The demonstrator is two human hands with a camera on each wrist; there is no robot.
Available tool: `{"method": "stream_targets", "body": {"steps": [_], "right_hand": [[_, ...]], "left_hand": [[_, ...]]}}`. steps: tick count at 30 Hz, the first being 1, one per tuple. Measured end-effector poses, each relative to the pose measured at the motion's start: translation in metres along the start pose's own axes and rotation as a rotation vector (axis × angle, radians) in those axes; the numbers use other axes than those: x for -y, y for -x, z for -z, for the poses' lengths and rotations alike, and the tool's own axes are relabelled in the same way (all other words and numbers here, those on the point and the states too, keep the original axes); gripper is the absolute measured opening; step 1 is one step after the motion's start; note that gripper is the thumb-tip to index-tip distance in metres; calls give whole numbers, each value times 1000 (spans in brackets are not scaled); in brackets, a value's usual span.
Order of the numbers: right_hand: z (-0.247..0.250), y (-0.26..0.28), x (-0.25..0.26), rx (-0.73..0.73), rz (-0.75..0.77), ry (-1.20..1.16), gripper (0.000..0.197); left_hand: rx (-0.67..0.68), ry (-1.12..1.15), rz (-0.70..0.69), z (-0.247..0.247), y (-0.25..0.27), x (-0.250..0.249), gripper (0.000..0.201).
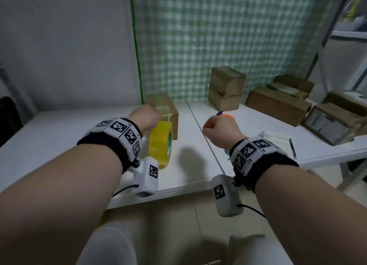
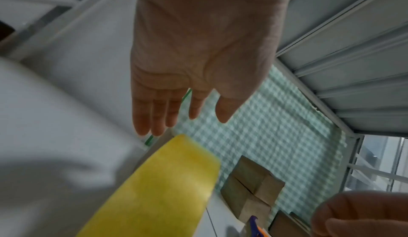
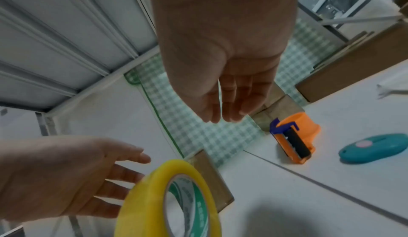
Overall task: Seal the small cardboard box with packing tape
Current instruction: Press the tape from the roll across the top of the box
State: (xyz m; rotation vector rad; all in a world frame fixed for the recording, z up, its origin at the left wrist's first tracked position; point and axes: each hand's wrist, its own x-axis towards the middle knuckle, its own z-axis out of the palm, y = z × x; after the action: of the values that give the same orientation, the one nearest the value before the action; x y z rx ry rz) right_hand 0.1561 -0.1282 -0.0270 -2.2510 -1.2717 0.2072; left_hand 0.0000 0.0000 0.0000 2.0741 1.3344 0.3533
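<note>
1. The box (image 1: 164, 109) lies on the bench (image 1: 59, 137), long axis running away from the person.
2. The tape roll (image 1: 160, 143) stands on edge just before the box.
3. Left hand (image 1: 146, 118) over the box, fingers (image 2: 154, 117) straight, holding nothing.
4. Right hand (image 1: 218, 130) right of the box, fingers (image 3: 232, 104) loose, empty.

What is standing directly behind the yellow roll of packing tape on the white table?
A small brown cardboard box stands just behind the upright yellow roll of packing tape, with clear tape on its top. The roll and the left hand cover its lower front, so contact cannot be told.
</note>
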Motion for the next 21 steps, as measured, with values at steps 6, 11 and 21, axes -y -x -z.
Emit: {"method": "stream_targets", "body": {"steps": [6,11,21], "right_hand": [[-39,-44,3,75,-91,-114,34],[-59,-77,16,136,-95,-262,54],[-64,-72,6,-84,-22,-288,42]], "left_hand": [[183,322,117,-20,-27,15,60],[223,363,94,-22,-47,16,69],[392,247,-7,-17,-42,16,83]]}}
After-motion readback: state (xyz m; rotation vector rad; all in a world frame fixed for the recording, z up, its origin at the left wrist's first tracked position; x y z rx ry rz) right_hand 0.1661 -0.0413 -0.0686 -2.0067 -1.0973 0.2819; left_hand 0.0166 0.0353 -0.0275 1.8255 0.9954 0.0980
